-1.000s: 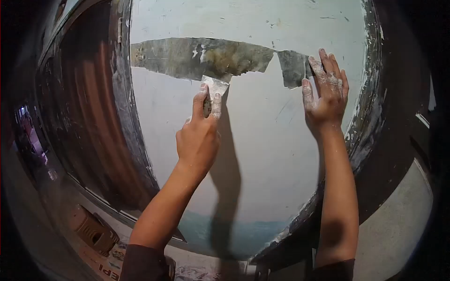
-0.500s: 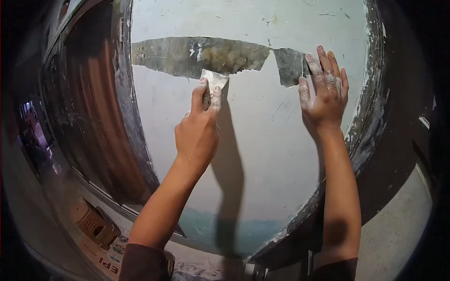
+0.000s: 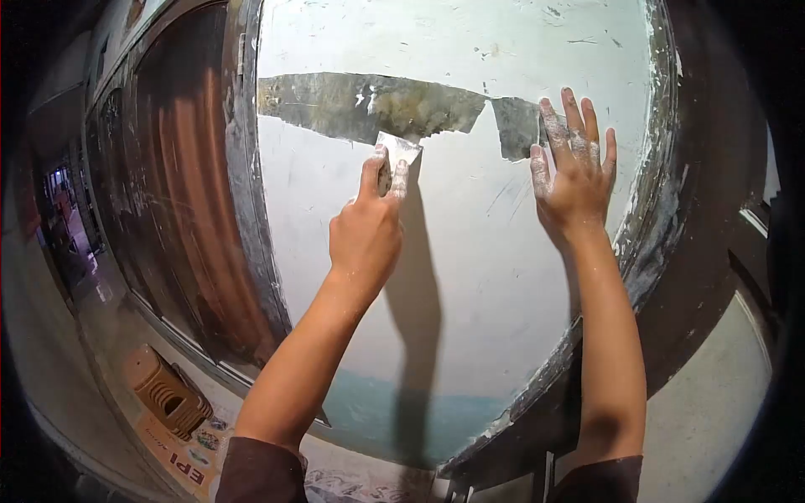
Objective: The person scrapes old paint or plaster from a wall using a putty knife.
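Note:
My left hand [image 3: 369,222] is closed round the handle of a scraper [image 3: 399,148], its wide metal blade pointing up. The blade's edge meets the lower border of a bare grey-brown strip [image 3: 335,105] where the white paint has come away. White dust coats my fingertips. My right hand [image 3: 577,180] lies with fingers spread against the painted wall panel [image 3: 486,277], just right of a smaller bare patch [image 3: 517,126]. No object shows in that hand, and its fingers are dusty too.
A dark, paint-chipped frame [image 3: 251,168] borders the panel. Left of it is a brown curtain [image 3: 210,210] behind glass. Stacked plastic stools [image 3: 172,394] stand on the floor at lower left, beside printed cardboard [image 3: 172,448]. Dark rods [image 3: 545,478] show at bottom right.
The view has shifted slightly, so the wall sits a little further right and lower. The scraper has moved slightly down from the bare strip; my right hand stays on the panel.

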The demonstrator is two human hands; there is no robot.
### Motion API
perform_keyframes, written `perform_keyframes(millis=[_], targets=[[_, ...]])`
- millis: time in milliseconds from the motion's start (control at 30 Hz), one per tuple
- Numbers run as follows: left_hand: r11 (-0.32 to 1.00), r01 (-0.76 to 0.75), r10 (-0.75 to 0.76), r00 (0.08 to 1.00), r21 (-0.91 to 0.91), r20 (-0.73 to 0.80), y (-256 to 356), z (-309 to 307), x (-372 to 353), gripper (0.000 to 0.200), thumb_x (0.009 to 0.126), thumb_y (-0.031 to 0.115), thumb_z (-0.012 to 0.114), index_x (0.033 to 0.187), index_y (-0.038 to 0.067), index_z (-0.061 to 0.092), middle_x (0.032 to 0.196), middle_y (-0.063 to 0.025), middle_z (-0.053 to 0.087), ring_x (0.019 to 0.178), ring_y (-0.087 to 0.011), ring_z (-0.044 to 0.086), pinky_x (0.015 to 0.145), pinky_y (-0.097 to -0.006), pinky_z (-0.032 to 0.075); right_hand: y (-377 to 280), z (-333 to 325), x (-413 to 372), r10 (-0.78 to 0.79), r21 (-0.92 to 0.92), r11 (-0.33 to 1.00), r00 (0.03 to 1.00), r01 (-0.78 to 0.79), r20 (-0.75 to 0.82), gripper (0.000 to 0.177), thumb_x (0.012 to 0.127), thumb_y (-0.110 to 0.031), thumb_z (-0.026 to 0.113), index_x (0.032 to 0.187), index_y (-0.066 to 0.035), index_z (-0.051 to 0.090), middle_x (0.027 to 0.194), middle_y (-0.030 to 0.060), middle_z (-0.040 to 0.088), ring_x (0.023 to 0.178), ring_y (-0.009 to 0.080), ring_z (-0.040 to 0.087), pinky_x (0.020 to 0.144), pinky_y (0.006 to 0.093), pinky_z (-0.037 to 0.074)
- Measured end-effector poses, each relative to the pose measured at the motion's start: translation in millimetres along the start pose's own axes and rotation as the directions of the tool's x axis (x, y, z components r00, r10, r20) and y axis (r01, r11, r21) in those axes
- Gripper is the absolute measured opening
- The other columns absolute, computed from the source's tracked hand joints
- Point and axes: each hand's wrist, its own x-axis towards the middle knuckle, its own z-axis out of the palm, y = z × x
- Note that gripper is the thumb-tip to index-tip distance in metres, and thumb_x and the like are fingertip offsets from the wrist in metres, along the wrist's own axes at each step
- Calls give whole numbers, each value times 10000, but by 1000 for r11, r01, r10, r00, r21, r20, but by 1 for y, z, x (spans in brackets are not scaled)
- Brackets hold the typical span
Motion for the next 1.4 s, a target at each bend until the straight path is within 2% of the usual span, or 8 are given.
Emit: perform_keyframes(millis=[300,367,500,567,867,900,1267,1400], targets=[[999,-29,30,999,38,-13,-2,6,0,241,812,-58,574,957,24,748,1527,-136,507,686,-412,718,633,-519,582,-3,-1,0,10,-27,1000,1000,-10,0,597,1010,-429,529,1594,-355,429,1718,-73,290,1598,172,199,1294,537,100],[998,-44,45,999,41,-28,2,1,4,89,819,4,611,864,11,688,1544,-142,473,720,-391,728,632,-513,588,-5,0,-1,19,-28,999,1000,-19,10,587,1021,-443,515,1594,-356,426,1717,-74,290,1599,172,195,1297,537,97],[999,-24,23,999,22,27,-2,3,-7,132,824,5,604,904,17,708,1539,-138,472,742,-403,726,648,-518,591,-5,-2,-2,24,-35,999,1000,-24,15,583,1016,-438,541,1584,-355,441,1713,-76,297,1595,171,205,1303,525,100],[1000,7,-7,1000,13,23,0,5,-8,265,824,-37,558,987,39,753,1557,-130,476,720,-432,719,659,-539,585,-4,0,-2,17,-12,1000,1000,-17,-5,584,1008,-424,554,1578,-348,453,1712,-76,302,1595,168,209,1300,528,108],[1000,9,-9,1000,12,-7,3,5,-7,292,831,-28,569,1033,62,761,1557,-124,467,703,-425,721,639,-545,586,-5,-1,-2,9,10,1000,999,-8,-39,588,979,-396,585,1557,-345,489,1698,-78,341,1588,171,237,1295,529,112],[1000,-15,15,1000,20,-22,3,6,-5,172,822,0,613,955,32,716,1538,-142,472,703,-382,728,617,-518,589,-5,-1,-2,14,7,1000,999,-14,-34,588,977,-392,589,1556,-345,491,1699,-80,340,1588,174,237,1295,530,111],[999,15,-15,1000,29,-1,10,3,7,243,823,-36,570,980,28,744,1549,-124,484,728,-418,724,652,-534,586,-4,0,-2,13,31,999,999,-12,-50,559,970,-378,600,1523,-331,532,1685,-77,367,1579,171,262,1289,529,128],[998,-51,52,998,42,-41,1,7,3,349,820,-39,577,1100,76,750,1544,-109,482,717,-413,720,649,-535,585,-7,-4,-2,27,28,999,999,-26,-37,563,974,-391,600,1529,-332,524,1681,-68,375,1577,178,268,1289,528,134]])
